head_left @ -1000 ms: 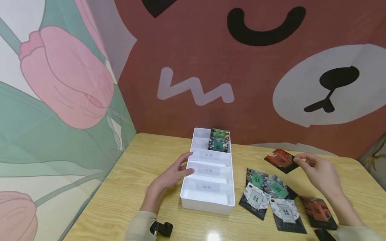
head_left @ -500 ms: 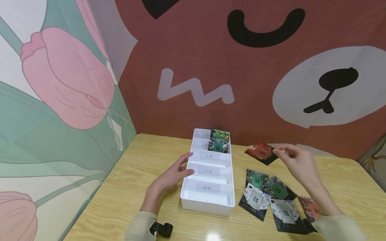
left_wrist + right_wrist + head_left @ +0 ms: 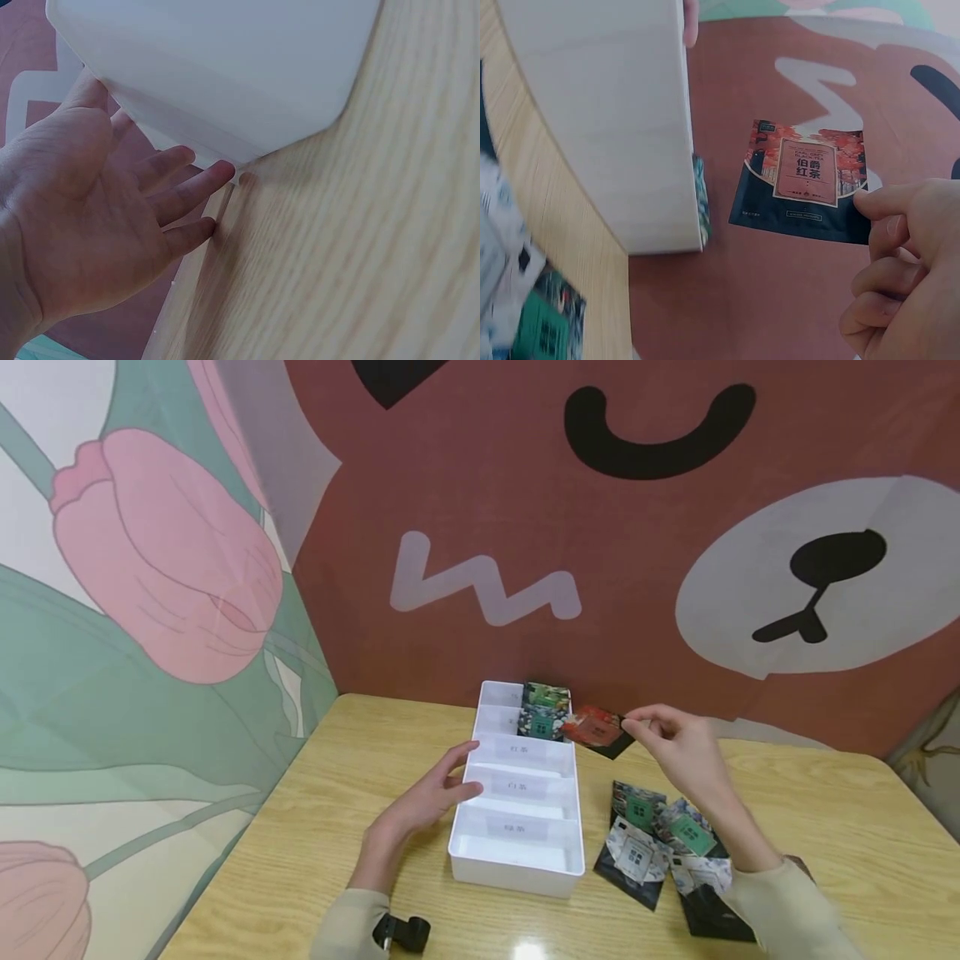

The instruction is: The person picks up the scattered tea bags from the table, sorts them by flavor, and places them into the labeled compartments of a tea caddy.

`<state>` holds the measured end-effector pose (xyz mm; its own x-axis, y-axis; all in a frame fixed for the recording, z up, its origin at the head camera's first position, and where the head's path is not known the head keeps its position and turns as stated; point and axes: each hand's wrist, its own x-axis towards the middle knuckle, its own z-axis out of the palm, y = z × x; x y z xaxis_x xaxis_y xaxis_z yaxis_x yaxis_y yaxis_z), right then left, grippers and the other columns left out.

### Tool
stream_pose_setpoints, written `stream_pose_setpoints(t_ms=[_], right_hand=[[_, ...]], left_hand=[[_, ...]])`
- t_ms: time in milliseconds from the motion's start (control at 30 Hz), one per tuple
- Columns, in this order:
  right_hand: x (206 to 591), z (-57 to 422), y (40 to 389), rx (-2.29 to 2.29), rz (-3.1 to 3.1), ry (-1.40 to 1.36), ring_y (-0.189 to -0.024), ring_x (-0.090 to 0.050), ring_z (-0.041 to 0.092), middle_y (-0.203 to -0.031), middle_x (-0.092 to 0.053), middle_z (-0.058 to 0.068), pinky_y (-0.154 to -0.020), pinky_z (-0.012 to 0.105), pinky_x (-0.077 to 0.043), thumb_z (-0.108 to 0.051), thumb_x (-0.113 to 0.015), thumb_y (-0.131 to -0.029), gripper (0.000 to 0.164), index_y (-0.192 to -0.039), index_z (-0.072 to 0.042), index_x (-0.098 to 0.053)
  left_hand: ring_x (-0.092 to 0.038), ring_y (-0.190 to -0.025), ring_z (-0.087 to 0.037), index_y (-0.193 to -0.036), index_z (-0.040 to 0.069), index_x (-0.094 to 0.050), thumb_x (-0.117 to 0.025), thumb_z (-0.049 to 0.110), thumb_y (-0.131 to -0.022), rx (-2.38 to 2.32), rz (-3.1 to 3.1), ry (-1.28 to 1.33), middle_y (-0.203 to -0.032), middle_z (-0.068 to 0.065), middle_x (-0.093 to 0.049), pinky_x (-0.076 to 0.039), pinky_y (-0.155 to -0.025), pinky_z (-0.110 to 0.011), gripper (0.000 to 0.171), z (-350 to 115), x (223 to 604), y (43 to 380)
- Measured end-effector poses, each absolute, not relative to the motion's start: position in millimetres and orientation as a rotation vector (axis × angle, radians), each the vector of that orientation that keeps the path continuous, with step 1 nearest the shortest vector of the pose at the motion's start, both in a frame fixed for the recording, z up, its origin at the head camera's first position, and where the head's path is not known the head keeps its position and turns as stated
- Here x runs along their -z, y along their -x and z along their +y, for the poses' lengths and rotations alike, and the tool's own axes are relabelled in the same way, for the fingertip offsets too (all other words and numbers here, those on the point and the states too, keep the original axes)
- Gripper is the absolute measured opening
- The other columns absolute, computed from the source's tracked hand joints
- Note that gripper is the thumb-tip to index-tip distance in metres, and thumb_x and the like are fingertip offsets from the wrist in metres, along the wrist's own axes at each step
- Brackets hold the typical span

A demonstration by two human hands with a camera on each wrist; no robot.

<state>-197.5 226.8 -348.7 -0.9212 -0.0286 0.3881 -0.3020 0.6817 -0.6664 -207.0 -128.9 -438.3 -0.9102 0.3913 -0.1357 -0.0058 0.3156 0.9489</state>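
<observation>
My right hand [image 3: 686,752] pinches a red and black tea sachet [image 3: 597,728] by one corner, between thumb and fingertips. The right wrist view shows that same tea sachet [image 3: 804,182] face on, with a tree picture and a pink label. In the head view it overlaps the right rim of a white divided box [image 3: 517,881], near the back compartments. Along the box's left side rests my left hand [image 3: 423,793], its fingers loosely extended and touching the rim and wall. Up close, the left hand [image 3: 97,202] touches the white wall [image 3: 232,67] without curling round it.
Two sachets, one green-topped [image 3: 547,695] and one green-labelled [image 3: 542,724], stand in the back compartments. Right of the box lie several more, including a white-labelled sachet [image 3: 636,857] and a green-labelled sachet [image 3: 690,833]. A patterned wall [image 3: 480,527] rises behind the wooden table [image 3: 300,843].
My right hand has carried the red sachet leftward from the table's right side to the box's right rim. The left hand and the box have stayed put.
</observation>
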Motion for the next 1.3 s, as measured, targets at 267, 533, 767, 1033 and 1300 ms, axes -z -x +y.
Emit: stream_pose_setpoints(t_ms=[267, 533, 767, 1033, 1300], right_hand=[[355, 196, 210, -1.227, -2.539, -0.289, -0.051, -0.038, 0.019, -0.061, -0.044, 0.003, -0.048, 0.030, -0.032, -0.041, -0.066, -0.095, 0.030, -0.104, -0.014, -0.074], [365, 176, 226, -1.311, -2.497, -0.338, -0.047, -0.033, 0.015, -0.057, -0.042, 0.001, -0.049, 0.029, -0.032, -0.034, -0.069, -0.094, 0.022, -0.101, -0.015, -0.075], [379, 156, 239, -1.433, -2.501, -0.332, -0.047, -0.030, 0.011, -0.056, -0.040, -0.003, -0.048, 0.028, -0.029, -0.034, -0.072, -0.092, 0.023, -0.100, -0.014, -0.076], [401, 150, 247, -1.469, -2.562, -0.241, -0.049, -0.030, 0.011, -0.055, -0.039, -0.005, -0.051, 0.026, -0.028, -0.031, -0.072, -0.092, 0.018, -0.098, -0.015, -0.077], [415, 154, 251, -1.516, -2.606, -0.154, -0.054, -0.034, 0.013, -0.059, -0.050, 0.001, -0.056, 0.028, -0.032, -0.031, -0.072, -0.092, 0.021, -0.101, -0.013, -0.077]], left_hand=[[-0.039, -0.141, -0.037, -0.154, 0.039, -0.028, -0.063, 0.035, -0.098, -1.647, 2.235, -0.349, -0.163, -0.009, -0.022, -0.038, -0.110, -0.058, 0.066, -129, 440, 207], [-0.041, -0.140, -0.038, -0.156, 0.030, -0.025, -0.062, 0.030, -0.099, -1.680, 2.183, -0.428, -0.162, -0.014, -0.022, -0.041, -0.109, -0.052, 0.068, -127, 440, 208], [-0.040, -0.141, -0.038, -0.156, 0.032, -0.026, -0.061, 0.030, -0.099, -1.666, 2.209, -0.408, -0.163, -0.012, -0.022, -0.040, -0.110, -0.053, 0.067, -127, 438, 206], [-0.040, -0.141, -0.037, -0.156, 0.033, -0.025, -0.062, 0.032, -0.099, -1.686, 2.186, -0.406, -0.163, -0.012, -0.021, -0.040, -0.110, -0.053, 0.068, -127, 437, 206], [-0.036, -0.144, -0.038, -0.156, 0.033, -0.026, -0.062, 0.034, -0.098, -1.677, 2.207, -0.391, -0.163, -0.011, -0.022, -0.037, -0.112, -0.055, 0.068, -127, 436, 206]])
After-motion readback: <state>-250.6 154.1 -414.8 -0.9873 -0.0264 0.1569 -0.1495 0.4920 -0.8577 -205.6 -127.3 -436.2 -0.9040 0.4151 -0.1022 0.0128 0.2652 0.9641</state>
